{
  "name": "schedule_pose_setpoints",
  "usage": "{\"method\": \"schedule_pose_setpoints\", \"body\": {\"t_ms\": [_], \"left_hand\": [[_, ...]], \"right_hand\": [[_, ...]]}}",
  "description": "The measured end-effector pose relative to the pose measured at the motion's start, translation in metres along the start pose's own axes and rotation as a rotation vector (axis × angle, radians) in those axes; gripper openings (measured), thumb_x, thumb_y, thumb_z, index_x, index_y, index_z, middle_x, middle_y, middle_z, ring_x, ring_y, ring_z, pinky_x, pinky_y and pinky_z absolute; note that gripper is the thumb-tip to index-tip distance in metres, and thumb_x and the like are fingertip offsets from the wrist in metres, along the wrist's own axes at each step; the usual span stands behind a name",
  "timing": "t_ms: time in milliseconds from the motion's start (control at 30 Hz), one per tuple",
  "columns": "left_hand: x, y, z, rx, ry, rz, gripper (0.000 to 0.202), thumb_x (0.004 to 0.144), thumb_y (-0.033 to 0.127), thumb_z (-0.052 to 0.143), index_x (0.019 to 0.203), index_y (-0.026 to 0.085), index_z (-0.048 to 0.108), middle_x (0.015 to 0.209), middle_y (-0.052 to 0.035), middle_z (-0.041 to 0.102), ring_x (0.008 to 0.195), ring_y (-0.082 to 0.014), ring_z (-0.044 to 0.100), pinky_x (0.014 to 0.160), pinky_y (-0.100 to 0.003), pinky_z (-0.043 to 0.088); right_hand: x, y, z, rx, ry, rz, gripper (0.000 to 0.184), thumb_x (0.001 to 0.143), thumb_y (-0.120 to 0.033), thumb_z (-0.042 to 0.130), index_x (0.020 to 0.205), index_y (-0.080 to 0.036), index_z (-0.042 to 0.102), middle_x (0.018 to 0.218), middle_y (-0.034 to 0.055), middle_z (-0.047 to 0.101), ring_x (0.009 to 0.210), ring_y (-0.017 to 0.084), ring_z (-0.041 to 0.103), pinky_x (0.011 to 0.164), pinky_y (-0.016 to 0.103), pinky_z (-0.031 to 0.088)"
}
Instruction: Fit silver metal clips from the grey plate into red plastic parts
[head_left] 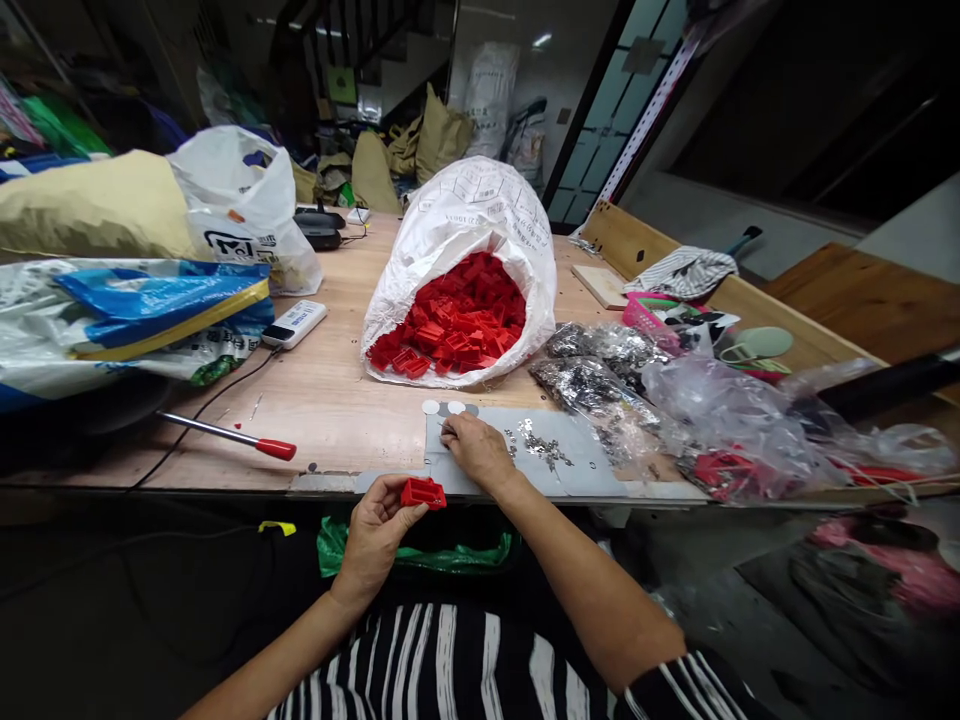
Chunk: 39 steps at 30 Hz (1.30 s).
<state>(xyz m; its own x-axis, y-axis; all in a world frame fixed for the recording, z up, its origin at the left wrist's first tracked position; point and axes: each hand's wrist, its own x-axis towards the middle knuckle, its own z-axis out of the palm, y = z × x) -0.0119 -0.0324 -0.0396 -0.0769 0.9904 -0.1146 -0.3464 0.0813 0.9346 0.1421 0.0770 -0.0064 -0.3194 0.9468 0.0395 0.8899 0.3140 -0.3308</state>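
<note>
My left hand (380,525) grips a small red plastic box-shaped part (424,492) by its left end, just off the table's front edge. Its open side faces up, and a bit of metal shows at its right end. Over the grey mat (577,473), my right hand (476,450) has its fingers pinched together near the mat's left side; whatever is between the fingertips is too small to name. Right of that hand lie scattered small metal pieces (546,445). Behind the mat, a white woven sack (480,205) lies with its mouth toward me, full of red plastic parts (465,325).
Clear bags of metal pieces (589,385) and a crumpled plastic bag (742,410) crowd the right side. On the left are a red-tipped metal lever (276,449), a white device with a cable (295,325) and large packages (135,310). A green bag (457,557) hangs below the edge.
</note>
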Motion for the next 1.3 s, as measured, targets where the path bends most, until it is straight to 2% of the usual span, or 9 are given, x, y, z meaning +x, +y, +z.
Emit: {"method": "schedule_pose_setpoints", "body": {"t_ms": [167, 333, 467, 600, 767, 1000, 1167, 1300], "left_hand": [[0.000, 0.000, -0.002, -0.069, 0.000, -0.006, 0.033, 0.071, 0.022, 0.074, 0.098, 0.016, 0.057, 0.094, -0.0046, 0.072, 0.088, -0.0167, 0.067, 0.083, -0.029, 0.053], [-0.003, 0.008, 0.001, -0.237, -0.064, -0.071, 0.041, 0.076, 0.022, 0.070, 0.112, 0.021, 0.050, 0.096, -0.0036, 0.070, 0.088, -0.0185, 0.068, 0.082, -0.037, 0.055], [-0.004, 0.013, 0.006, -0.291, -0.068, -0.080, 0.043, 0.076, 0.021, 0.070, 0.115, 0.021, 0.053, 0.097, -0.0031, 0.068, 0.090, -0.0169, 0.067, 0.084, -0.034, 0.054], [-0.004, 0.014, 0.009, -0.272, -0.053, -0.087, 0.044, 0.073, 0.022, 0.072, 0.114, 0.021, 0.056, 0.093, -0.0024, 0.068, 0.086, -0.0154, 0.066, 0.080, -0.029, 0.054], [-0.005, 0.013, 0.010, -0.260, -0.039, -0.083, 0.040, 0.072, 0.024, 0.073, 0.110, 0.021, 0.062, 0.085, 0.0000, 0.068, 0.077, -0.0114, 0.064, 0.073, -0.024, 0.053], [-0.006, 0.014, 0.008, -0.215, -0.060, -0.088, 0.042, 0.071, 0.025, 0.073, 0.112, 0.019, 0.065, 0.090, -0.0032, 0.070, 0.082, -0.0147, 0.065, 0.077, -0.027, 0.052], [-0.006, 0.013, 0.007, -0.150, -0.131, -0.089, 0.041, 0.071, 0.022, 0.073, 0.111, 0.021, 0.066, 0.096, -0.0032, 0.071, 0.089, -0.0147, 0.063, 0.083, -0.025, 0.049], [-0.004, 0.010, 0.005, -0.105, -0.143, -0.073, 0.041, 0.073, 0.024, 0.071, 0.113, 0.020, 0.064, 0.099, -0.0044, 0.070, 0.093, -0.0172, 0.063, 0.087, -0.029, 0.048]], "right_hand": [[-0.004, 0.005, -0.007, 0.067, 0.044, 0.015, 0.011, 0.085, -0.018, 0.054, 0.092, -0.022, 0.061, 0.089, 0.0039, 0.066, 0.082, 0.017, 0.059, 0.069, 0.026, 0.040], [-0.022, 0.010, -0.017, 0.454, 0.069, 0.003, 0.008, 0.084, -0.021, 0.054, 0.088, -0.021, 0.061, 0.084, 0.0008, 0.067, 0.076, 0.015, 0.060, 0.069, 0.025, 0.042], [-0.044, 0.003, -0.023, 0.685, 0.001, -0.081, 0.011, 0.084, -0.024, 0.055, 0.091, -0.020, 0.062, 0.086, 0.0012, 0.067, 0.077, 0.014, 0.059, 0.070, 0.025, 0.043], [-0.064, -0.009, -0.025, 0.694, -0.024, -0.121, 0.007, 0.085, -0.024, 0.055, 0.087, -0.020, 0.061, 0.076, -0.0001, 0.063, 0.068, 0.013, 0.055, 0.064, 0.024, 0.042], [-0.073, -0.015, -0.023, 0.613, 0.002, -0.205, 0.009, 0.082, -0.016, 0.057, 0.084, -0.021, 0.064, 0.078, 0.0015, 0.063, 0.072, 0.015, 0.056, 0.068, 0.027, 0.043], [-0.077, -0.008, -0.022, 0.676, -0.093, -0.311, 0.010, 0.083, -0.018, 0.059, 0.086, -0.022, 0.068, 0.084, 0.0035, 0.064, 0.078, 0.016, 0.059, 0.073, 0.028, 0.047], [-0.079, -0.002, -0.017, 0.784, -0.193, -0.255, 0.007, 0.081, -0.019, 0.061, 0.085, -0.022, 0.067, 0.085, 0.0024, 0.064, 0.078, 0.016, 0.060, 0.072, 0.028, 0.047], [-0.084, 0.000, -0.014, 0.886, -0.214, -0.158, 0.011, 0.081, -0.025, 0.063, 0.091, -0.022, 0.061, 0.082, -0.0001, 0.063, 0.073, 0.014, 0.057, 0.066, 0.026, 0.044]]}}
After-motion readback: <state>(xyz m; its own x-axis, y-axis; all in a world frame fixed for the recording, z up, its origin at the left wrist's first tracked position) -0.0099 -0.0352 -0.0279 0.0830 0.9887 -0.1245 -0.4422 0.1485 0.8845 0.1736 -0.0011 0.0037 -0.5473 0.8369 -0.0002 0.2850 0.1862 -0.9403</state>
